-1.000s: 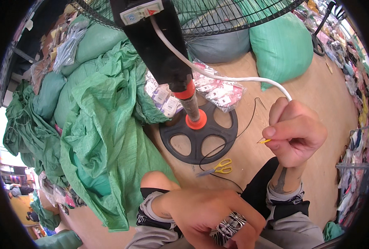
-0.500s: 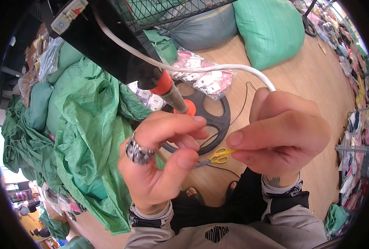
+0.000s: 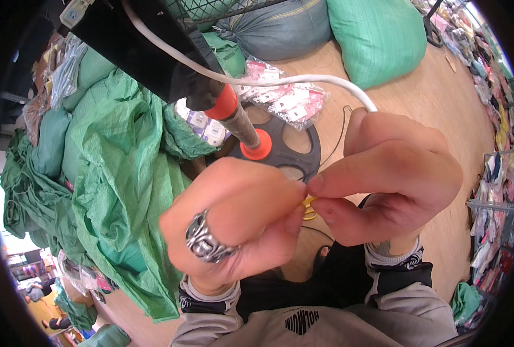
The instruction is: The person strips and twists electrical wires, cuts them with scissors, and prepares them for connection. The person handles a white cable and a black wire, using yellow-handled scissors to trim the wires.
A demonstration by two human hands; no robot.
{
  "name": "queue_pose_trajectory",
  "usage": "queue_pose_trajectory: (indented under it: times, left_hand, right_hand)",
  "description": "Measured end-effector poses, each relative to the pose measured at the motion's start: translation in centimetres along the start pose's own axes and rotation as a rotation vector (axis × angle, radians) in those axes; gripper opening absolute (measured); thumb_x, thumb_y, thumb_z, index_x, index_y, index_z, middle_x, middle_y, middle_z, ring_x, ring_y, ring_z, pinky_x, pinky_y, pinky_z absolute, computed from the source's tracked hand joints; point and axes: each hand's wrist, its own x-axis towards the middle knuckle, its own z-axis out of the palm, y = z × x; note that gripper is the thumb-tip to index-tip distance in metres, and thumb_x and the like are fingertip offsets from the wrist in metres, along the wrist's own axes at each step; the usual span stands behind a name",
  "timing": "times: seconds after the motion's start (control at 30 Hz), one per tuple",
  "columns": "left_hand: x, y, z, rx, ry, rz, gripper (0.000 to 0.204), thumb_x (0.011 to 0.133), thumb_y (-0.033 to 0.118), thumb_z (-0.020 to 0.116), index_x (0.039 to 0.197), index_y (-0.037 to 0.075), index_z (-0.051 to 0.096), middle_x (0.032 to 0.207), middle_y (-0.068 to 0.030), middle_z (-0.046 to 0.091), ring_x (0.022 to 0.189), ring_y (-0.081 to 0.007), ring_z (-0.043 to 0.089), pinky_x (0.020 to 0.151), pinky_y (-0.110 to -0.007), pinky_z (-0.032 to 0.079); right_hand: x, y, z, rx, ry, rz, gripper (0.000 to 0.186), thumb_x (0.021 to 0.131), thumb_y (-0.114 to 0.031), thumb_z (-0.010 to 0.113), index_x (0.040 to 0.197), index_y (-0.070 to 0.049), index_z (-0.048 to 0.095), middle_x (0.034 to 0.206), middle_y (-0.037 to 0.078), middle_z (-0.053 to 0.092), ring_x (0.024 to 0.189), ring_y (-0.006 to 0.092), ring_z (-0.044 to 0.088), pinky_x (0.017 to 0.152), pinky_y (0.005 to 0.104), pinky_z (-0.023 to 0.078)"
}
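Observation:
My right hand (image 3: 392,173) is closed around the end of a thick white cable (image 3: 303,80), which arches over from the upper left and goes into my curled fingers. Its thumb and forefinger are pinched together at the tips. My left hand (image 3: 234,217), with a silver ring on one finger, is also closed in a pinch, its fingertips meeting those of the right. What lies between the tips is mostly covered. Just below them show small yellow loops (image 3: 309,209), like scissor handles; I cannot tell whether they are held or lie beyond the hands.
A black stand with an orange-collared post (image 3: 239,127) and round dark base (image 3: 300,147) stands ahead. Green sacks (image 3: 124,173) pile up at left, and full sacks (image 3: 378,43) lie at the back. A clear bag of tags (image 3: 288,98) is on the floor. Clothing racks line the right.
My left hand has closed from a loose, parted grip and moved right, so its fingertips now meet the right hand's. The yellow loops are more covered. The right hand stays nearly in place.

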Motion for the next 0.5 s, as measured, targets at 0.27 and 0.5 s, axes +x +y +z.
queue_pose_trajectory:
  times: [0.27, 0.5]
  left_hand:
    - [-0.4, -1.1, 0.0, -0.058, 0.066, -0.077, 0.014, 0.064, -0.008, 0.063, 0.075, -0.001, 0.063, 0.065, -0.0079, 0.058, 0.053, -0.0137, 0.053, 0.048, -0.024, 0.042]
    - [-0.4, -0.9, -0.1, -0.129, 0.091, -0.121, 0.013, 0.065, -0.008, 0.063, 0.076, -0.002, 0.064, 0.064, -0.0068, 0.058, 0.052, -0.0113, 0.052, 0.048, -0.022, 0.040]
  right_hand:
    - [0.2, -0.7, -0.3, -0.042, -0.075, 0.052, 0.018, 0.065, 0.003, 0.075, 0.082, 0.004, 0.069, 0.063, 0.005, 0.054, 0.048, 0.0105, 0.039, 0.046, 0.0234, 0.029]
    - [0.2, -1.3, -0.3, -0.036, -0.039, 0.088, 0.016, 0.064, 0.005, 0.074, 0.079, 0.003, 0.068, 0.062, 0.004, 0.054, 0.048, 0.0102, 0.039, 0.046, 0.0234, 0.029]
